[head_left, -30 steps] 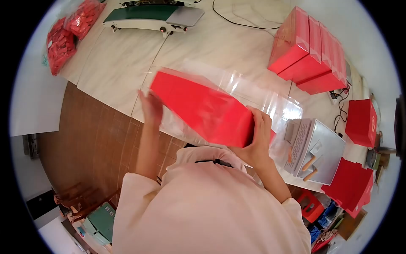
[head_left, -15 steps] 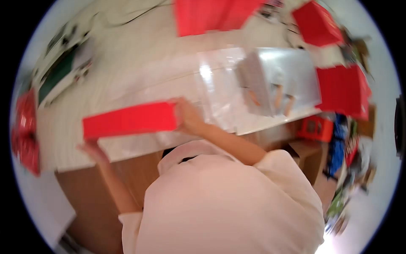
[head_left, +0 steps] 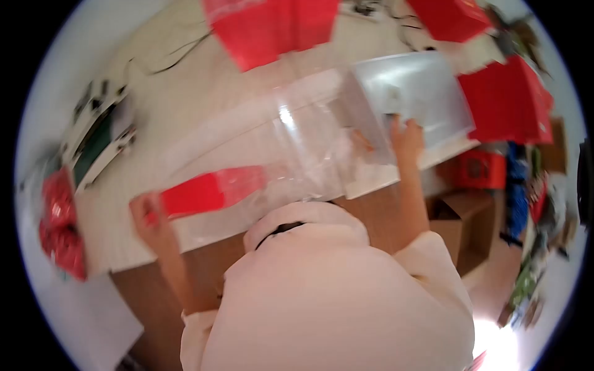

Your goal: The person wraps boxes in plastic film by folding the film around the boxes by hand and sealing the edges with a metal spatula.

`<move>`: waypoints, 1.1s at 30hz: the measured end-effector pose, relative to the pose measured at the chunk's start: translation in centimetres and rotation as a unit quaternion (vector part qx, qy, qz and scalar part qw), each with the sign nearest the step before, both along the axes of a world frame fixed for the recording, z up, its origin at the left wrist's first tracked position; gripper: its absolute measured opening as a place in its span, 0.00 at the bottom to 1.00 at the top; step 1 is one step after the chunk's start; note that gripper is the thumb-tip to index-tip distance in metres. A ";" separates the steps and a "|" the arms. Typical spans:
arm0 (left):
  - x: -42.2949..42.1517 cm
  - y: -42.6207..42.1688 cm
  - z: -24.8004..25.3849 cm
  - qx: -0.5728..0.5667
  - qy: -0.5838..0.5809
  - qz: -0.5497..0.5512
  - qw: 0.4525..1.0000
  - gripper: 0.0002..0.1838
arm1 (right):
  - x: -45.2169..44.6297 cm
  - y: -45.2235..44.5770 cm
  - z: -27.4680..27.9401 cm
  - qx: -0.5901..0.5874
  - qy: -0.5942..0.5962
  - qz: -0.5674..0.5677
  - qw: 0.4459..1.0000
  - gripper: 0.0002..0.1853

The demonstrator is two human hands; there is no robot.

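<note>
The person's left hand (head_left: 147,213) is gripping the left end of a long red box (head_left: 195,196), fingers curling around it, with a bit of red showing between thumb and fingers. That box is lying near the front edge of the pale tabletop (head_left: 179,117), its right part sitting under clear plastic film (head_left: 309,133), which is spreading on toward the middle of the table.

The right hand (head_left: 407,142) is hovering over or resting on a silver panel (head_left: 433,83), its fingers standing somewhat apart beside a small dark piece; from here I cannot tell whether they are holding it. More red boxes (head_left: 269,31) are standing farther back, and a green-belted conveyor machine (head_left: 98,145) is sitting at the left.
</note>
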State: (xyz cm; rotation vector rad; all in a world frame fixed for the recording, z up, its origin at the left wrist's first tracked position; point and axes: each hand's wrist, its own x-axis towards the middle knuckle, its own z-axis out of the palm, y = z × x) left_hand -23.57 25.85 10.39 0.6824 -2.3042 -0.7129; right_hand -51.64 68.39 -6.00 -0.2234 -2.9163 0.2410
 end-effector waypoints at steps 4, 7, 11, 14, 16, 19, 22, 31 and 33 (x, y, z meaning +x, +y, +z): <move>-3.4 5.4 2.6 -0.014 -0.120 -0.016 0.993 0.09 | -1.7 0.9 -4.2 0.096 -0.077 0.007 0.992 0.18; -4.7 7.5 3.9 0.012 -0.160 -0.006 0.987 0.12 | 0.0 -0.4 -2.5 -0.097 -0.009 0.068 0.993 0.17; -5.7 9.4 3.4 -0.092 -0.245 -0.064 0.963 0.13 | 3.1 -4.4 2.5 -0.319 -0.060 0.204 0.924 0.19; -5.9 9.9 2.8 -0.137 -0.279 -0.066 0.948 0.12 | 5.7 -8.6 8.2 -0.390 -0.161 0.308 0.853 0.15; -5.3 9.7 2.1 -0.155 -0.301 -0.073 0.938 0.11 | 6.7 -9.8 10.1 -0.392 -0.165 0.389 0.817 0.13; -4.5 8.7 1.8 -0.149 -0.275 -0.066 0.948 0.11 | 7.2 -11.1 11.6 -0.387 -0.169 0.520 0.742 0.12; -3.8 8.1 1.4 -0.088 -0.264 -0.043 0.960 0.11 | 6.9 -12.2 12.4 -0.372 -0.169 0.603 0.686 0.11; -2.8 6.6 -0.6 -0.059 -0.258 -0.036 0.964 0.11 | 6.0 -13.7 13.9 -0.294 -0.149 0.680 0.655 0.09; -2.8 6.4 -0.5 -0.046 -0.268 -0.035 0.962 0.10 | 6.3 -14.1 13.9 -0.291 -0.143 0.683 0.654 0.09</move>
